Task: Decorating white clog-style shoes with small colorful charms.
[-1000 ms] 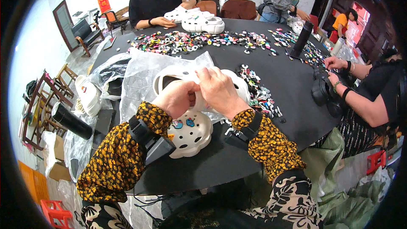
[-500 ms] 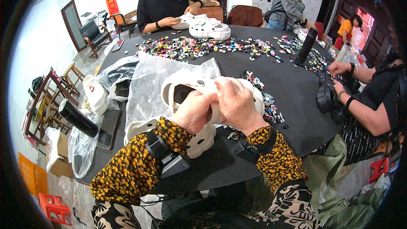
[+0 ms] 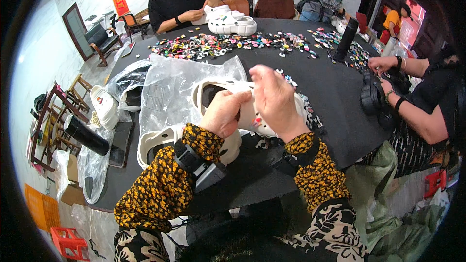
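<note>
A white clog [image 3: 247,116] is gripped by my left hand [image 3: 225,112], whose fingers wrap its opening and side. My right hand [image 3: 277,101] is raised at the toe end of the clog, its fingertips smeared and turned away, so what they hold cannot be seen. Small colourful shoe charms [image 3: 258,122] show on the clog's upper between my hands. Another white clog [image 3: 145,149] lies on the table under my left wrist. Beneath the held clog spreads a clear plastic bag [image 3: 162,80].
Loose charms [image 3: 204,46] cover the far table [image 3: 335,111]; more lie right of my hands. A black bottle [image 3: 86,134], phone [image 3: 121,144] and white clog [image 3: 104,106] are at left. Opposite, a person [image 3: 179,0] handles white clogs [image 3: 232,24]; at right, another holds black shoes [image 3: 371,104].
My right hand has come apart from my left, uncovering the charms on the clog. The view has shifted slightly, and the clog is turned a little.
</note>
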Action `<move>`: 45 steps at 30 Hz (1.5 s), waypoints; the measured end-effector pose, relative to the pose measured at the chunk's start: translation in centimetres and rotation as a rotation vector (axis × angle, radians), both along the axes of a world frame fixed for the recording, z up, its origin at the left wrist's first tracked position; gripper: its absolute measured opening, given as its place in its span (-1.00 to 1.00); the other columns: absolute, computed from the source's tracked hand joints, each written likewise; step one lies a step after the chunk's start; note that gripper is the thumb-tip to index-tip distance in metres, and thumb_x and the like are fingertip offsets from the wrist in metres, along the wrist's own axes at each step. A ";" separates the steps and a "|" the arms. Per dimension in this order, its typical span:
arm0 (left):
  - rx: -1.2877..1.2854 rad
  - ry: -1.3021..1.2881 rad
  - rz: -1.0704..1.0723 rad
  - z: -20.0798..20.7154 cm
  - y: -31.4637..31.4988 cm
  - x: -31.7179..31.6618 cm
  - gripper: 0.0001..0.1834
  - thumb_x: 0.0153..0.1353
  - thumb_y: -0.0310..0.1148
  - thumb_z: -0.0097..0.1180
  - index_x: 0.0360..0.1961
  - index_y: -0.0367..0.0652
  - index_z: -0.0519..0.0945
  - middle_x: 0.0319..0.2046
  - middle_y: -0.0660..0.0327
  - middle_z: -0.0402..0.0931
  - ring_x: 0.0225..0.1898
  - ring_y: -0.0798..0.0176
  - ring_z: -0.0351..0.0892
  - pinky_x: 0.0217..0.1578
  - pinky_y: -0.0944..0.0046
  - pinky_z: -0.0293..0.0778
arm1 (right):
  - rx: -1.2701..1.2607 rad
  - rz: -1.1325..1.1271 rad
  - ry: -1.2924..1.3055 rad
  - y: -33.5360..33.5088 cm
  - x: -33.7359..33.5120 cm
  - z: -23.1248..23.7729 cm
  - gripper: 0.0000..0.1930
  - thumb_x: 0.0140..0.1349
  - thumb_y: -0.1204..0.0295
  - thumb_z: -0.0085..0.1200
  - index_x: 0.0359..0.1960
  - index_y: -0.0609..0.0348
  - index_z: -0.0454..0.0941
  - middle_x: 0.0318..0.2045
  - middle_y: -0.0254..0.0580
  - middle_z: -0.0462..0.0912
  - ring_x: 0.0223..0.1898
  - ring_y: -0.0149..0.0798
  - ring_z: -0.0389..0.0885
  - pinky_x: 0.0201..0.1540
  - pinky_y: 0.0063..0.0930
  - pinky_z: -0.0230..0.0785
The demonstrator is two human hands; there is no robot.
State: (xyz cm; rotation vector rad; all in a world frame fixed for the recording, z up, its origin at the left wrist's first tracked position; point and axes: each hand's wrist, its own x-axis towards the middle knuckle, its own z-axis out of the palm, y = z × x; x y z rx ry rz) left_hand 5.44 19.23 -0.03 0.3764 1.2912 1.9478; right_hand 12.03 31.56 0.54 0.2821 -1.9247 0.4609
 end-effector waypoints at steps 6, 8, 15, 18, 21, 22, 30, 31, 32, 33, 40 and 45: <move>-0.147 0.029 -0.008 1.4 -0.2 -0.3 -0.64 0.34 -0.31 0.04 -0.05 -0.46 0.47 -0.13 0.00 0.54 -0.10 0.11 0.59 -0.03 0.08 0.53 | -0.082 -0.220 -0.143 3.6 1.8 0.2 -0.87 0.28 0.50 -0.03 -0.16 0.17 0.42 -0.40 0.00 0.61 -0.31 0.05 0.61 -0.26 -0.13 0.45; -0.108 0.036 -0.055 1.4 -0.6 -0.4 -0.63 0.34 -0.27 0.05 -0.07 -0.45 0.48 -0.15 0.03 0.55 -0.13 0.16 0.58 -0.06 0.12 0.53 | -0.104 -0.292 -0.200 4.8 2.5 -0.2 -0.87 0.29 0.49 -0.03 -0.16 0.17 0.42 -0.40 0.02 0.62 -0.31 0.06 0.61 -0.26 -0.11 0.45; -0.445 0.338 -0.159 2.2 -1.8 -0.8 -0.64 0.23 -0.26 0.15 -0.22 -0.46 0.55 -0.40 0.18 0.54 -0.43 0.38 0.50 -0.43 0.37 0.40 | -0.209 -0.383 -0.364 7.6 3.2 -2.1 -0.87 0.34 0.43 -0.11 -0.16 0.19 0.42 -0.40 0.10 0.63 -0.31 0.14 0.62 -0.23 -0.06 0.44; -0.490 0.520 -0.243 1.8 -1.9 -1.0 -0.63 0.22 -0.24 0.16 -0.27 -0.45 0.58 -0.44 0.23 0.53 -0.45 0.43 0.45 -0.45 0.40 0.34 | -0.304 -0.363 -0.421 8.5 3.3 -2.7 -0.86 0.36 0.41 -0.13 -0.17 0.20 0.42 -0.40 0.15 0.63 -0.29 0.17 0.62 -0.23 -0.04 0.43; -0.547 0.627 -0.296 1.7 -2.0 -0.8 -0.64 0.20 -0.24 0.19 -0.27 -0.44 0.61 -0.42 0.23 0.56 -0.42 0.44 0.48 -0.40 0.41 0.36 | -0.333 -0.356 -0.456 9.4 3.3 -3.6 -0.85 0.35 0.40 -0.13 -0.19 0.21 0.43 -0.41 0.17 0.62 -0.29 0.18 0.62 -0.23 -0.02 0.42; -0.584 0.674 -0.329 1.4 -2.0 -1.1 -0.64 0.20 -0.25 0.19 -0.26 -0.44 0.61 -0.39 0.21 0.59 -0.39 0.43 0.51 -0.36 0.40 0.38 | -0.301 -0.359 -0.387 9.8 3.0 -4.0 -0.86 0.35 0.42 -0.10 -0.20 0.20 0.45 -0.46 0.11 0.61 -0.35 0.11 0.63 -0.29 -0.09 0.42; -0.415 0.392 -0.286 -0.1 -1.7 -1.9 -0.66 0.21 -0.30 0.21 -0.18 -0.45 0.62 -0.26 0.11 0.65 -0.23 0.35 0.59 -0.14 0.35 0.42 | -0.026 -0.520 -0.479 8.1 3.7 -2.2 -0.84 0.34 0.40 -0.11 -0.25 0.17 0.50 -0.35 -0.03 0.65 -0.23 0.03 0.58 -0.13 -0.08 0.37; -0.384 0.356 -0.290 -0.1 -1.5 -1.9 -0.66 0.22 -0.31 0.21 -0.19 -0.46 0.62 -0.26 0.11 0.65 -0.23 0.35 0.59 -0.13 0.35 0.42 | -0.017 -0.483 -0.417 7.7 3.9 -2.0 -0.85 0.32 0.40 -0.10 -0.25 0.17 0.50 -0.34 -0.06 0.64 -0.21 -0.01 0.56 -0.11 -0.10 0.35; -0.381 0.357 -0.293 -0.3 -1.3 -2.0 -0.66 0.22 -0.31 0.21 -0.19 -0.46 0.62 -0.26 0.11 0.65 -0.23 0.35 0.59 -0.13 0.35 0.42 | -0.009 -0.446 -0.355 7.1 4.1 -1.7 -0.86 0.31 0.41 -0.09 -0.25 0.16 0.51 -0.33 -0.08 0.63 -0.19 -0.04 0.54 -0.09 -0.12 0.33; -0.418 0.373 -0.292 -0.4 -1.3 -2.1 -0.68 0.22 -0.33 0.21 -0.19 -0.45 0.62 -0.26 0.10 0.65 -0.23 0.34 0.59 -0.13 0.33 0.43 | -0.008 -0.440 -0.353 5.9 4.1 -1.2 -0.86 0.31 0.41 -0.09 -0.25 0.16 0.51 -0.33 -0.08 0.63 -0.19 -0.04 0.54 -0.09 -0.12 0.33; -0.236 0.294 -0.251 -1.2 -0.9 -2.2 -0.75 0.17 -0.44 0.15 -0.21 -0.43 0.61 -0.31 0.12 0.65 -0.26 0.33 0.60 -0.18 0.36 0.44 | 0.037 -0.026 -0.293 -2.1 3.6 -1.1 -0.79 0.13 0.54 -0.05 -0.18 0.28 0.43 -0.26 0.01 0.56 -0.17 0.01 0.51 -0.04 -0.18 0.36; -0.298 0.426 -0.222 -1.6 -0.2 -2.5 -0.80 0.13 -0.49 0.12 -0.23 -0.38 0.61 -0.32 0.14 0.61 -0.28 0.34 0.57 -0.27 0.36 0.42 | 0.050 -0.135 -0.240 -2.3 2.7 -2.9 -0.78 0.10 0.52 -0.05 -0.18 0.26 0.39 -0.24 -0.03 0.48 -0.14 -0.01 0.47 -0.03 -0.22 0.35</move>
